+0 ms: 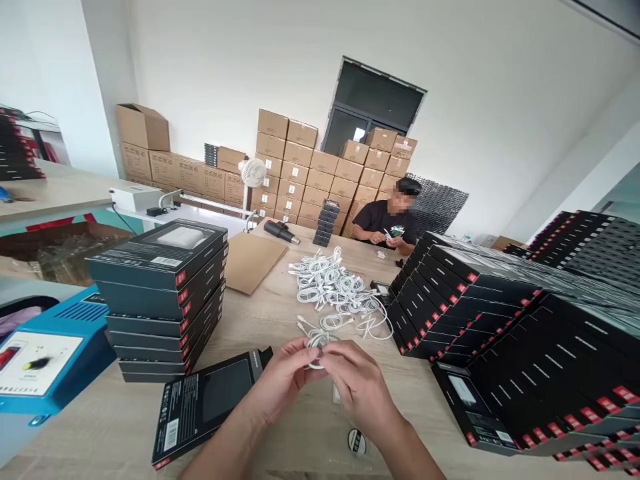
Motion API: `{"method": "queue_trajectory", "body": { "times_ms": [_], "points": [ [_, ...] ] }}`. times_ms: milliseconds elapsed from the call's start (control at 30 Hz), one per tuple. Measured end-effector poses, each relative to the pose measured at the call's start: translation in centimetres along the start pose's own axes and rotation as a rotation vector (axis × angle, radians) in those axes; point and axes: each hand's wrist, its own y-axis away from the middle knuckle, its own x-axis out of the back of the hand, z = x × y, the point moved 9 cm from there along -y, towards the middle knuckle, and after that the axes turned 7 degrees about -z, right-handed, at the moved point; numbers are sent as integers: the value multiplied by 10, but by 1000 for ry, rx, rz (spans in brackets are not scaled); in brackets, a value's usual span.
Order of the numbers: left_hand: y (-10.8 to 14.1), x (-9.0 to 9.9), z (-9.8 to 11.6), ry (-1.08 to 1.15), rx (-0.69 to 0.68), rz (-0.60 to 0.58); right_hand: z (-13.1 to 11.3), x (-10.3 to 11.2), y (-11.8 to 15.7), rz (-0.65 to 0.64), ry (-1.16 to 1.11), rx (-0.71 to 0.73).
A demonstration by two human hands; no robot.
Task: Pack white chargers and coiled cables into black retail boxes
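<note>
Pale wooden worktop [265,320], near edge, centre: left hand [283,377] and right hand [357,387] close narrowly on a coiled white cable [315,341], pinching its loops together. Loose white cables [327,283] lie just beyond, between stacks of black boxes [160,293].

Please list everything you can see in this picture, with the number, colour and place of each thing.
cable coil: one, white, between both hands
loose cables: many, white, tangled pile on the wooden table
flat box: one, black, front left on table
box stack: one, black with red marks, left on table
leaning boxes: many, black, rows at right
heat gun: one, black, far table end
cardboard sheet: one, brown, on table
dial machine: one, blue, far left
cartons: many, brown, by far wall
co-worker: one, black T-shirt, across table
left hand: one, bare, around coil
right hand: one, bare, around coil
</note>
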Motion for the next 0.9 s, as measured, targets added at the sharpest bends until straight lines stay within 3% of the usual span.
{"method": "queue_trajectory", "body": {
  "times_ms": [67,133,233,333,433,633,800,900],
  "points": [
    [0,1,2,-87,-21,40,-3,2,2,22,-32,11],
    [-1,1,5,-186,-59,82,5,8,4,132,-107,-56],
    [-1,-5,14,-378,-153,103,37,10,11,311,-251,-341],
    [0,-12,23,-533,-248,86,60,-8,13,276,-477,-557],
    [1,-10,25,-599,-293,103,61,-15,12,226,-609,-581],
    [-3,-6,12,-513,-279,109,68,-9,35,257,-591,-663],
    [-3,2,9,-428,-259,166,84,-44,66,311,-915,-780],
    [-4,7,0,-221,-160,168,79,-54,72,336,-953,-727]
  ]
}}
